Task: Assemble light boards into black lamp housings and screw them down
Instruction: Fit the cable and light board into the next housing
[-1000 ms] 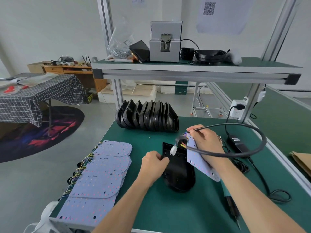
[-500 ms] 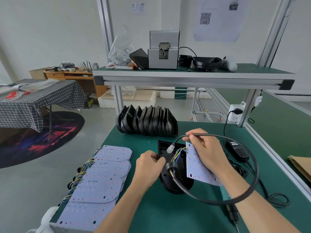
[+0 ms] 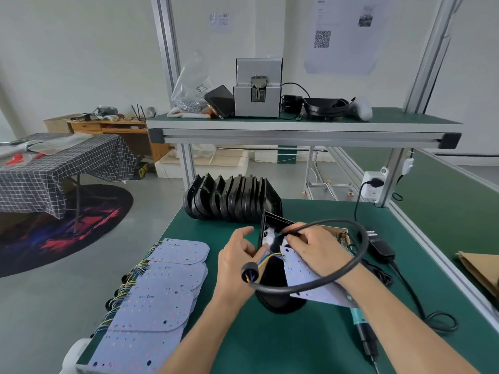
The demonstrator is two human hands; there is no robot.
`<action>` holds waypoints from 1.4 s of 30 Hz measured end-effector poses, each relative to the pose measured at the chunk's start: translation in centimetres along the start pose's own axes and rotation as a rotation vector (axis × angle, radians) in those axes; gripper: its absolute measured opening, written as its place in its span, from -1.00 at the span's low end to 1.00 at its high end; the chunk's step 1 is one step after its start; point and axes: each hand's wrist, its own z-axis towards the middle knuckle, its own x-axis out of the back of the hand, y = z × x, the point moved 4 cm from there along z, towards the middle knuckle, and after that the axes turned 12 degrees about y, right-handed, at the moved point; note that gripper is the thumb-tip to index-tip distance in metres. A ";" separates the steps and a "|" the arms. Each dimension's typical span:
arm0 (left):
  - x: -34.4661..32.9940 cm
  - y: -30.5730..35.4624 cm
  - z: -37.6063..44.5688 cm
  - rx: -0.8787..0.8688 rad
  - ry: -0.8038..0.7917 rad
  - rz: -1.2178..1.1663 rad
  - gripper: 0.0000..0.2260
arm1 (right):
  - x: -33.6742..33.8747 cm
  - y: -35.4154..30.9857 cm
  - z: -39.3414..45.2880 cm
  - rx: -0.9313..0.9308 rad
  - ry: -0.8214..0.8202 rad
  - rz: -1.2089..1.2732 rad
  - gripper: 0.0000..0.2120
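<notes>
A black lamp housing [image 3: 275, 295] is tilted up off the green table [image 3: 283, 346], propped by my left hand [image 3: 237, 263], whose fingers curl round its left edge. My right hand [image 3: 316, 249] grips a pale light board [image 3: 310, 282] over the housing, together with the black cable [image 3: 353, 263] that loops round my wrist. The board's coloured wires [image 3: 270, 256] run to the cable's round end [image 3: 249, 273]. A white connector [image 3: 268, 237] shows inside the housing's top.
A row of black housings [image 3: 232, 201] stands at the table's back. Several light boards [image 3: 159, 292] are stacked at the left. An electric screwdriver [image 3: 361, 333] lies at the right beside a power adapter [image 3: 380, 247]. A screw feeder [image 3: 258, 87] sits on the shelf above.
The housing has been lifted and tilted up towards me. The light board came closer over it, and the cable loop swung down round my right wrist.
</notes>
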 end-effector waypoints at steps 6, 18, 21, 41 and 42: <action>1.1 0.8 0.4 0.109 0.107 -0.177 -0.68 | 1.2 1.4 -1.1 -0.124 0.164 -0.160 -0.72; 1.4 2.2 2.0 -0.027 -0.176 -0.345 -0.58 | -0.3 0.7 -2.8 -0.142 -0.145 0.257 -0.68; -0.2 1.2 2.1 0.362 -0.223 -0.431 -0.74 | 0.1 0.1 -3.2 -0.151 -0.079 0.305 -0.73; -0.5 2.3 4.3 0.065 -0.241 -0.337 -0.44 | 3.8 -1.6 -0.4 -0.264 0.108 0.428 -0.57; -0.6 3.0 4.8 0.082 -0.282 -0.461 -0.46 | 3.3 -1.6 -0.7 -0.251 0.072 0.412 -0.54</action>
